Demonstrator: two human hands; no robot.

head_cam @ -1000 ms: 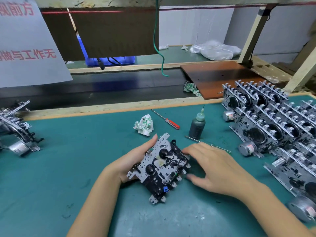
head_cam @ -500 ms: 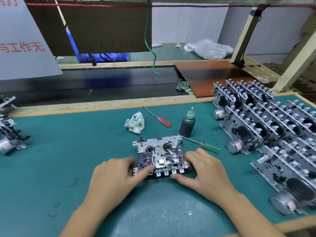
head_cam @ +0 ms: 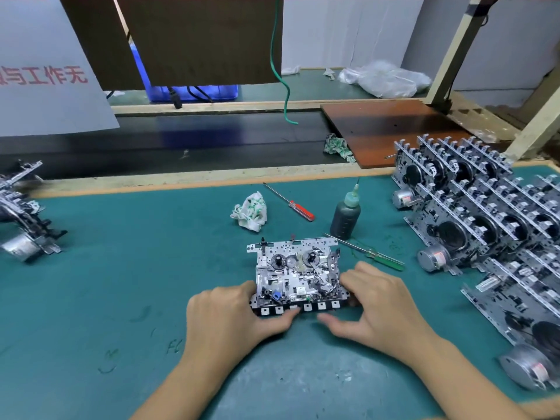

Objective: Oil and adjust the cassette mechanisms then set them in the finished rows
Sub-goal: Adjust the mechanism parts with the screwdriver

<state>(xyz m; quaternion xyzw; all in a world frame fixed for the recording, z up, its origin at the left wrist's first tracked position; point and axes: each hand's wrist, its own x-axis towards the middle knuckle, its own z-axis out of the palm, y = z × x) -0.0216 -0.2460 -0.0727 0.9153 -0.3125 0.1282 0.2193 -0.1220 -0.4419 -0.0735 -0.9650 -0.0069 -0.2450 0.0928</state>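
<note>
A cassette mechanism (head_cam: 295, 275) lies flat on the green tabletop (head_cam: 121, 298), key row toward the person, gripped from both sides — the left hand (head_cam: 230, 319) curls around its left front corner with the thumb under the keys, the right hand (head_cam: 378, 307) clasps its right edge. Behind it stand an oil bottle (head_cam: 345, 216) (needle tip up), a red-handled screwdriver (head_cam: 291, 203), a green-handled screwdriver (head_cam: 368, 253) and a crumpled rag (head_cam: 251, 211). Finished rows (head_cam: 485, 213) stand at right.
</note>
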